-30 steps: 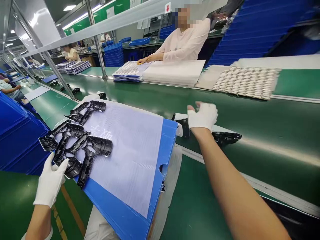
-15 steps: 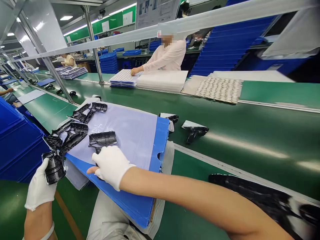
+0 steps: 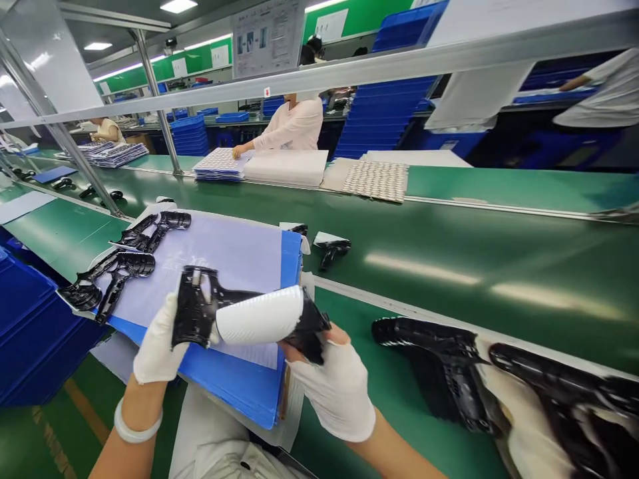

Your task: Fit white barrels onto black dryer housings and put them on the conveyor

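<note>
A black plastic part [image 3: 197, 313], shaped a bit like a toy gun, is up in the air between two hands. A white cover [image 3: 259, 315] wraps around its middle. The left hand [image 3: 160, 340], in a white glove, is closed around the wide end. The right hand [image 3: 332, 386], also in a white glove, is closed on the narrow end from below. A white bracelet [image 3: 136, 426] sits on the left wrist.

The part is held over the near end of a blue board [image 3: 239, 379]. A pale purple sheet [image 3: 224, 256] lies on the board, and more black parts [image 3: 114, 276] lie on the sheet, well to the left of the hands. The board's right edge is just beside the right hand.

Past that edge is a green belt [image 3: 449, 266] with lots of bare room. Two small wrapped parts [image 3: 332, 249] sit on it just beyond the board. Two big wrapped black parts [image 3: 439, 359] lie to the right of the right hand, near the belt's metal edge [image 3: 399, 306]. Blue crates [image 3: 24, 326] are stacked at the far left. Across the belt, a co-worker in a pink sleeve [image 3: 294, 126] has a hand on a stack of trays [image 3: 219, 163].
</note>
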`<control>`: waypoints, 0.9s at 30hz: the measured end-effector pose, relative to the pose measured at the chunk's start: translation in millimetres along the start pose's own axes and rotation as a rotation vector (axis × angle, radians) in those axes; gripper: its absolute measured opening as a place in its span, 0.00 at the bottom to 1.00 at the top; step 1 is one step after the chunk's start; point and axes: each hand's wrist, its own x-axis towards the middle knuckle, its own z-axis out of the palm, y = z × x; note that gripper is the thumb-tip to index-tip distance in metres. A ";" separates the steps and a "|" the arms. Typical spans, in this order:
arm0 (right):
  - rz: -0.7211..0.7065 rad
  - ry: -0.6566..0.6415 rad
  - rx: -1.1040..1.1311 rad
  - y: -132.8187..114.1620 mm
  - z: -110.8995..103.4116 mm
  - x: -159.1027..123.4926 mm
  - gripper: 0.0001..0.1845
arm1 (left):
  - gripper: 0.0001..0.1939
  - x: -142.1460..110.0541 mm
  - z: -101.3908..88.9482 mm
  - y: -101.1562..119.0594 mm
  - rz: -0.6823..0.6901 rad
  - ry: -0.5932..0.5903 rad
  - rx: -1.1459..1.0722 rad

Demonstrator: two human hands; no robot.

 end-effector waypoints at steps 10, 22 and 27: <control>-0.179 -0.245 -0.125 4.8 -14.4 1.4 0.22 | 0.28 -4.5 51.6 -4.3 -0.042 -0.332 0.047; 0.149 -0.589 0.105 8.9 -19.6 10.1 0.15 | 0.37 -17.0 51.8 0.9 0.013 -0.461 0.129; 0.785 -1.020 0.819 1.3 -26.3 17.4 0.26 | 0.53 -16.2 51.4 7.5 0.471 -0.537 0.408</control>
